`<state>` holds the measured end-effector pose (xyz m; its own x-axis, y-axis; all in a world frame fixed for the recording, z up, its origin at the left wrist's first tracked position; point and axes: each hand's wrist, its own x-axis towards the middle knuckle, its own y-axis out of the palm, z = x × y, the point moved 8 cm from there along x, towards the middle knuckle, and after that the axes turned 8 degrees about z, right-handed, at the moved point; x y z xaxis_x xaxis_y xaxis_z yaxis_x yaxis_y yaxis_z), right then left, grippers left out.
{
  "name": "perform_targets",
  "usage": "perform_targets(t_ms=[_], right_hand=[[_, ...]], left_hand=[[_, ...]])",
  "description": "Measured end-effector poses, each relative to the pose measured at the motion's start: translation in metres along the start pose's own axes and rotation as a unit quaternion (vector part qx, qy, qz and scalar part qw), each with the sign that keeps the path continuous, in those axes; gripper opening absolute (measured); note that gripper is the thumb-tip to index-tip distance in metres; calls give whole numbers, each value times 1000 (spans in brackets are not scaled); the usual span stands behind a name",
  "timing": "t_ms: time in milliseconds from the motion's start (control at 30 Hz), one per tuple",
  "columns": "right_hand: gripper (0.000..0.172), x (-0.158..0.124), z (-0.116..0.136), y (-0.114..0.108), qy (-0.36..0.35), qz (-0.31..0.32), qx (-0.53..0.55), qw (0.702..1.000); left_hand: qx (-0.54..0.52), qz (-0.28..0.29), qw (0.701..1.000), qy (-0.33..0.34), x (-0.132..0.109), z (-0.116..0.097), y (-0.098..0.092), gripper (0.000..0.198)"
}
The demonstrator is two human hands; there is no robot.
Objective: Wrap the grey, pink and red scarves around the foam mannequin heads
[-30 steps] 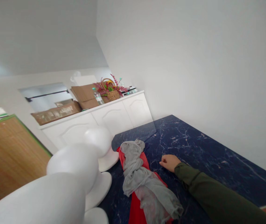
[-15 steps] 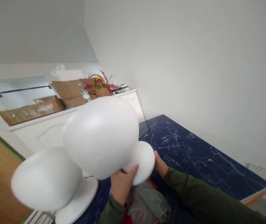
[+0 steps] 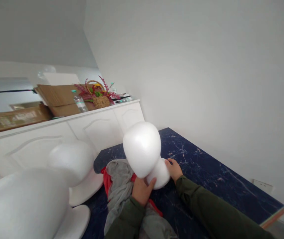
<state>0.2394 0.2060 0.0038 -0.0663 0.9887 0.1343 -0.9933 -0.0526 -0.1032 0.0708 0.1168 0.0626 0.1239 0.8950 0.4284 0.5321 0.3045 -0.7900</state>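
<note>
A smooth white mannequin head (image 3: 142, 146), without facial detail, leans over its round base on the dark blue marbled table (image 3: 201, 172). My left hand (image 3: 143, 192) grips the near left side of that base, thumb on top. On its right edge, my right hand (image 3: 174, 170) is closed around the rim. Beside and under my left forearm lies a crumpled grey and red cloth (image 3: 119, 177). Two more white heads stand to the left: a large near one (image 3: 24, 202) and a smaller-looking one (image 3: 70, 161) behind it.
A white cabinet (image 3: 99, 127) runs behind the table. On it are a flower basket (image 3: 101, 101), a plastic bottle (image 3: 80, 101) and flattened cardboard (image 3: 57, 94). A grey-white wall (image 3: 194, 83) borders the table's far right side, with a wall socket (image 3: 263, 186) low down.
Both hands have moved the mannequin head away from me and down onto the table. More of the cloth and a second standing head now show at the left.
</note>
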Motion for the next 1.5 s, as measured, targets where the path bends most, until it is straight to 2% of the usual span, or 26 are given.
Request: perform_targets(t_ms=[100,167,333,467,567,667,767,833,867,900,933,1000,1033,1067,1167,1233,1367,1433,1500], right_hand=[[38,1,2,-12,-4,-37,-57,998],[33,0,8,-14,-32,-33,-85,995],[42,0,21,-8,-101,5,-123,987],[44,2,17,-6,-103,7,-153,983],[47,4,13,-4,-105,13,-153,983],[46,5,10,-5,-105,13,-163,981],[44,5,9,-8,-98,-5,-174,980],[44,3,10,-13,-90,-27,-174,980],[44,1,10,-15,-86,-38,-172,980],[44,0,12,-18,-83,-50,-171,981],[44,-3,14,-21,-80,-62,-169,980],[43,-9,20,-29,-80,-90,-167,979],[42,-14,24,-34,-79,-108,-165,977],[39,-21,29,-39,-81,-131,-166,974],[33,-55,49,-50,-116,-191,-180,958],[35,-81,65,-39,-166,-158,-190,955],[39,-123,86,28,-212,78,-207,952],[42,-131,95,63,-196,168,-193,947],[51,-126,99,93,-133,233,-154,951]], left_hand=[[-13,-4,1000,24,-3,-6,3,44],[-31,-13,999,37,-5,-11,4,42],[-46,-24,998,48,-8,-20,0,39],[-39,-21,999,28,-9,-18,1,32],[-31,-14,999,25,-10,-20,2,36],[-5,-5,1000,11,-10,-17,-12,33],[65,-62,996,-19,-16,1,-53,33],[134,-95,984,-73,-26,25,-80,49],[156,-88,978,-112,-32,41,-88,59],[161,-65,973,-150,-39,58,-91,62],[154,-37,971,-181,-45,73,-91,56],[129,5,970,-207,-55,94,-87,28],[121,9,971,-206,-58,99,-87,18],[117,0,972,-203,-60,102,-88,17],[97,-49,974,-199,-60,100,-98,25],[70,-81,975,-195,-59,93,-104,28],[18,-120,980,-158,-62,70,-106,31],[-11,-116,988,-96,-64,49,-102,30],[-39,-95,995,0,-67,22,-94,28]])
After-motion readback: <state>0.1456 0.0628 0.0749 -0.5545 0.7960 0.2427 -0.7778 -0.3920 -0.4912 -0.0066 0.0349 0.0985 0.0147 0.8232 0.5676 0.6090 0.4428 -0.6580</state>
